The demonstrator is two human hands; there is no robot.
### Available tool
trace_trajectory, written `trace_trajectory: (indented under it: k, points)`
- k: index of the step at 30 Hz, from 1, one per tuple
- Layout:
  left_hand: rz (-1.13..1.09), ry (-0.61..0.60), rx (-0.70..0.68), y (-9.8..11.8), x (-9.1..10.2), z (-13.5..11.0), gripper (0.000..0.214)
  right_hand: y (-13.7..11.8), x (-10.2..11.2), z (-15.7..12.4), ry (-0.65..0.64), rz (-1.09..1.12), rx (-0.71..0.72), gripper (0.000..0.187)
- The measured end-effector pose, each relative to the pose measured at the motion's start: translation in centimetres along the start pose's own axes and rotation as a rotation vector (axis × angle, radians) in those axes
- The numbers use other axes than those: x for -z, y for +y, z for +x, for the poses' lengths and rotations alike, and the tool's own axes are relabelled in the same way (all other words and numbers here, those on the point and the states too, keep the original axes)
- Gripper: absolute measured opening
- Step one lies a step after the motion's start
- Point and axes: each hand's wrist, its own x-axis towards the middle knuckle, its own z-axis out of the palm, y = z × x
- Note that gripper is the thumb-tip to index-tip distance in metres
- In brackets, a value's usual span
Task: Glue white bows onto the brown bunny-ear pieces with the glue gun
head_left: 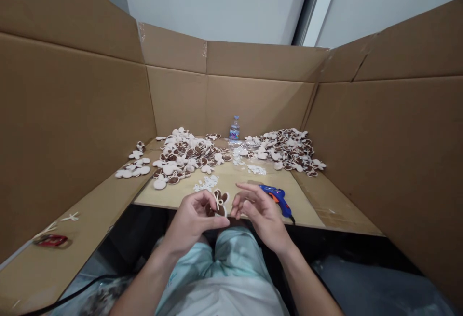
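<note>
Between the thumb and fingers of my left hand (193, 217) is a brown and white felt bunny-shaped piece (221, 206) with a cream string bow on its front. My right hand (258, 212) is just to the right of it, fingers apart and bent, not touching the piece; I see nothing held in it. Behind my right hand lies a blue glue gun (277, 198) with an orange trigger, partly covered by the fingers. Small white pieces (207, 183) are scattered on the board just beyond my left hand.
A heap of similar felt pieces (184, 154) spreads at the back left, another heap (289, 149) at the back right. A plastic bottle (234, 129) stands between them. Red snips (50, 240) lie far left. Cardboard walls (231, 94) enclose the board (307, 205).
</note>
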Motion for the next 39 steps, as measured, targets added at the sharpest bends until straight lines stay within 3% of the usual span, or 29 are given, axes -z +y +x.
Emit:
trace_trajectory:
  k: [4, 7, 11, 16, 19, 21, 22, 23, 24, 26, 28, 30, 33, 36, 39]
  points:
    - [0.037, -0.029, 0.040, -1.5, -1.0, 0.3, 0.032, 0.3, 1.0, -1.5, -0.055, -0.369, -0.003, 0.030]
    - [0.052, -0.073, 0.088, -2.5, -1.4, 0.5, 0.031, 0.7, 1.8, -2.3, -0.046, -0.514, -0.029, 0.022]
    - [0.013, -0.150, 0.183, -3.3, -1.5, 0.7, 0.030, 0.7, 2.9, -3.0, -0.035, -0.529, -0.088, 0.018]
    - [0.090, -0.161, 0.229, -4.4, -1.9, 0.5, 0.020, 0.9, 3.7, -3.3, -0.060, -0.449, -0.179, 0.017]
    - [0.089, -0.218, 0.319, -4.7, -1.3, 0.9, 0.039, 0.9, 4.7, -3.2, -0.128, -0.392, -0.300, 0.020]
    - [0.162, -0.230, 0.318, -4.6, 0.2, 1.5, 0.059, 0.5, 5.7, -2.9, -0.053, -0.442, -0.301, 0.027]
    - [0.250, -0.193, 0.272, -4.4, 1.3, 2.0, 0.060, 0.1, 6.4, -2.8, 0.062, -0.497, -0.253, 0.032]
    - [0.385, -0.099, 0.179, -4.2, 2.6, 2.6, 0.048, -0.4, 7.0, -2.7, 0.211, -0.570, -0.184, 0.041]
    - [0.588, 0.060, 0.058, -4.0, 4.1, 3.1, 0.028, -0.9, 7.7, -2.6, 0.363, -0.658, -0.116, 0.054]
    - [0.725, 0.264, -0.010, -3.9, 7.3, 4.3, 0.025, -1.7, 8.8, -2.5, 0.530, -0.860, -0.067, 0.078]
    - [0.853, 0.410, -0.047, -4.1, 10.2, 5.3, 0.021, -1.9, 9.9, -2.5, 0.507, -1.079, -0.150, 0.082]
    - [0.973, 0.492, -0.067, -4.6, 12.3, 5.9, 0.023, -1.3, 11.0, -2.4, 0.448, -1.329, -0.298, 0.068]
    - [1.123, 0.552, -0.073, -5.6, 13.9, 6.4, 0.023, 0.3, 12.5, -2.1, 0.422, -1.609, -0.501, 0.041]
    - [1.219, 0.578, -0.080, -6.3, 14.3, 6.7, 0.016, 1.6, 13.5, -1.8, 0.407, -1.627, -0.589, 0.021]
    - [1.258, 0.585, -0.090, -6.4, 14.6, 6.9, 0.009, 2.2, 13.8, -1.6, 0.389, -1.599, -0.606, 0.013]
